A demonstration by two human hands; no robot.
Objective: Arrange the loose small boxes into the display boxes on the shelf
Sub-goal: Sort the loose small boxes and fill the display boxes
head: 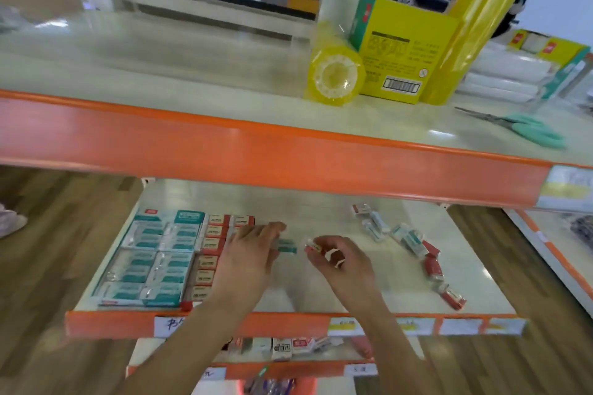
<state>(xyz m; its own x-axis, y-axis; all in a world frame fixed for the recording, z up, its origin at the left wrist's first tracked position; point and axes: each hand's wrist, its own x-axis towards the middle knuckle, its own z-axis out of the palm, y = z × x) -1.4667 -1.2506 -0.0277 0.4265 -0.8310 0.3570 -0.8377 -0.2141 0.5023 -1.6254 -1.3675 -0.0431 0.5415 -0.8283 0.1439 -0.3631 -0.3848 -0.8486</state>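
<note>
On the middle shelf (353, 292), teal display boxes (150, 260) fill the left side, with a red-and-cream display box (208, 253) beside them. My left hand (247, 253) reaches over the red box's right edge, fingers on a small teal box (287, 245). My right hand (340, 258) pinches a small white-and-red box (313, 245) between thumb and fingers just right of it. Several loose small boxes (414, 244), teal and red, lie scattered in a curving line on the shelf's right side.
The upper shelf (224, 135) carries a yellow tape roll (335, 74), a yellow carton (401, 51), white stacked packs (510, 74) and teal-handled scissors (526, 127). A lower shelf (288, 346) holds more small packs. Wooden floor lies on both sides.
</note>
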